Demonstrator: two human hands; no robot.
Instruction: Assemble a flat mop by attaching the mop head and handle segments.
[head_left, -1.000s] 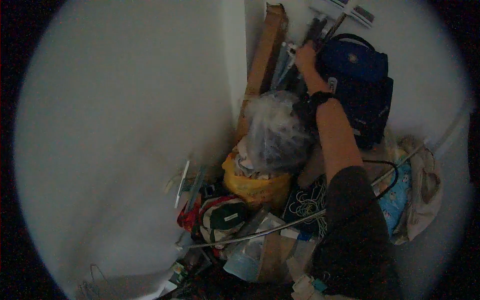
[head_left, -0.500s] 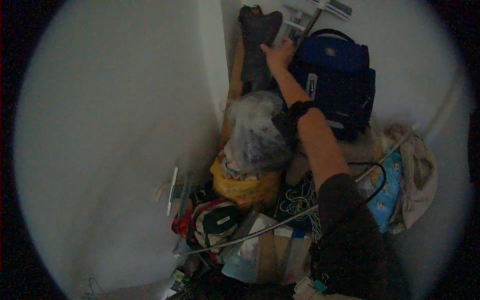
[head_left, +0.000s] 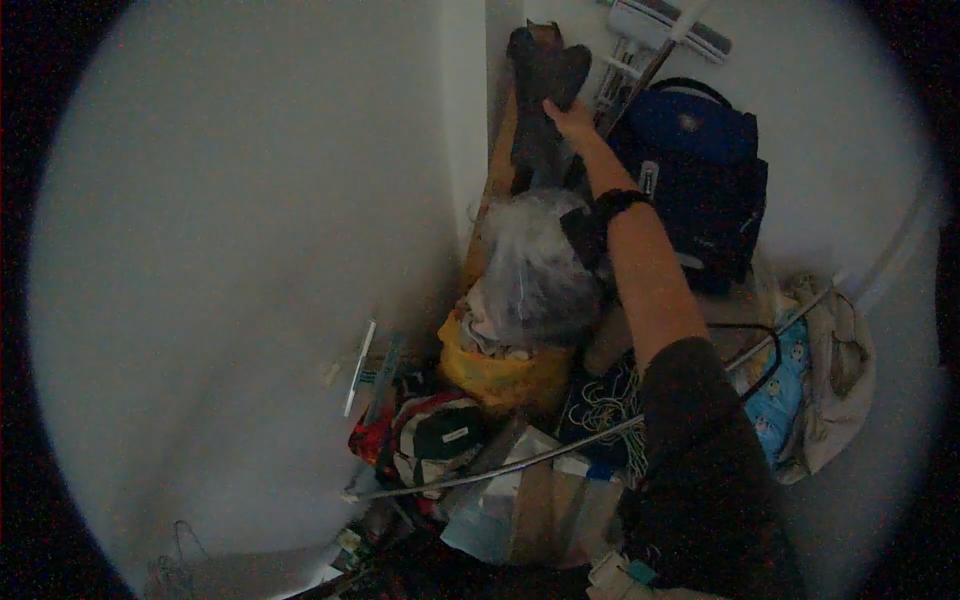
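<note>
My right hand [head_left: 575, 122] reaches far forward and up, its fingers closed on a dark floppy thing [head_left: 540, 75] that hangs in front of a brown board [head_left: 500, 165] leaning in the wall corner. A black band [head_left: 608, 208] sits on that wrist. Just right of the hand stands a dark blue backpack [head_left: 700, 170]. Below the forearm lies a crumpled clear plastic bag [head_left: 535, 265] on top of a yellow bag [head_left: 500, 372]. My left hand is out of sight.
A white wall [head_left: 250, 250] fills the left. Clutter covers the floor: a long white rod [head_left: 480, 476], a cardboard box [head_left: 550, 510], a red and dark bag [head_left: 435, 440], pale cloths [head_left: 830, 380] at the right, and a white flat-headed tool [head_left: 665, 25] at the top.
My right hand has moved from the top of the blue backpack leftward to the corner. It now grips the dark thing in front of the brown board.
</note>
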